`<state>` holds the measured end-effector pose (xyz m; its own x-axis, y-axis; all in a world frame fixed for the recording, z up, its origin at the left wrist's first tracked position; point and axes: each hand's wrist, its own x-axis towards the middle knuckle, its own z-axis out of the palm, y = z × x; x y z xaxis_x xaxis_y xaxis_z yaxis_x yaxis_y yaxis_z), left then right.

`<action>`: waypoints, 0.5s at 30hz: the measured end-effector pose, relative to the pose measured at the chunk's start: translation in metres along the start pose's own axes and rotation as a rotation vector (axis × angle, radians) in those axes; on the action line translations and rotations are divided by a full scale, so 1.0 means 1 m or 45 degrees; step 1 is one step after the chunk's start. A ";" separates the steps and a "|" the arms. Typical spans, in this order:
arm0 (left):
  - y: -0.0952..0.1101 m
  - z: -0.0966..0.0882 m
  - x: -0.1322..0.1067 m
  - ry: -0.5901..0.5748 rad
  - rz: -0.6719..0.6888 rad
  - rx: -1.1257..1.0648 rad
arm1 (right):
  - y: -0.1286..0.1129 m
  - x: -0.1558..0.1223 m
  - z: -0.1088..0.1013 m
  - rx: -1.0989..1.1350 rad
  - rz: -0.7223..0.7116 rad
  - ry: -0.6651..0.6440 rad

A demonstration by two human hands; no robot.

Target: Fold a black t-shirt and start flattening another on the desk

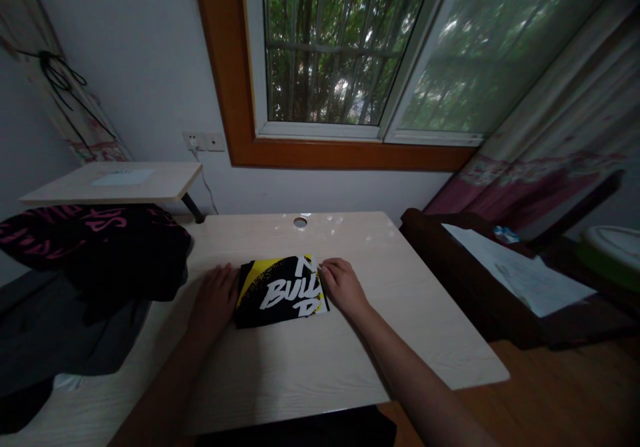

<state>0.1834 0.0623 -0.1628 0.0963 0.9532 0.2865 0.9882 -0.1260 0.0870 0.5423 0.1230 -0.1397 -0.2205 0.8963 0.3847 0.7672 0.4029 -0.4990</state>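
Observation:
A folded black and yellow garment with white lettering lies in the middle of a pale wooden table. My left hand rests flat on the table against the garment's left edge, fingers stretched out. My right hand lies at the garment's right edge, fingers slightly curled and touching the cloth. Neither hand holds anything off the table.
A pile of dark clothes with pink lettering covers the table's left side. A small raised shelf stands behind it. At the right is a dark wooden cabinet with white papers. A window and wall lie beyond.

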 end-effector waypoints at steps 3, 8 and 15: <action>0.000 0.000 0.000 -0.019 -0.007 0.015 | -0.002 -0.001 -0.002 -0.029 0.020 0.003; 0.001 -0.002 0.000 -0.029 -0.013 0.001 | -0.008 -0.002 -0.003 -0.104 0.045 -0.051; 0.005 -0.006 0.000 -0.002 -0.034 -0.010 | -0.023 0.008 -0.005 -0.117 0.151 -0.187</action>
<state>0.1873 0.0596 -0.1563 0.0702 0.9567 0.2823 0.9895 -0.1027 0.1019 0.5261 0.1199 -0.1210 -0.2056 0.9566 0.2064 0.8433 0.2802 -0.4586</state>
